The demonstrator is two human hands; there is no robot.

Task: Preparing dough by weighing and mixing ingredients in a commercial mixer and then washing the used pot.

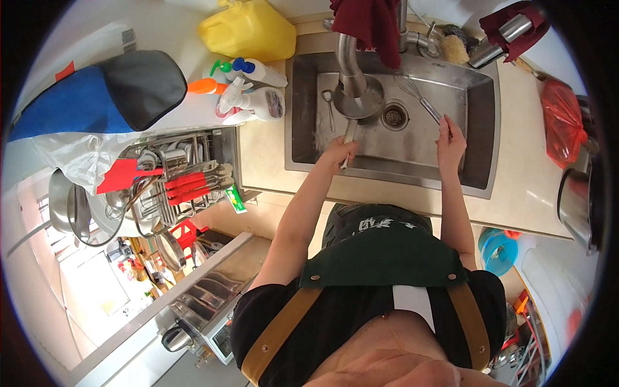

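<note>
My left hand [340, 152] is closed around the handle of a small round metal pan [369, 109] in the sink [309, 164]. The faucet [348, 61] hangs over the pan and hides part of it; whether water runs, I cannot tell. On the right, the fingers of my right hand [451, 143] close on the handle end of a metal whisk [425, 105]. Its wires point away from me toward the far side of the basin. A metal spoon [329, 106] lies in the basin left of the pan, touched by neither hand.
Pump and spray bottles [261, 100] and a yellow jug [248, 29] stand at the far left. A dish rack [193, 174] full of utensils is left of the sink. A dark red cloth [367, 26] drapes over the faucet. At the right hangs a red plastic bag [561, 122].
</note>
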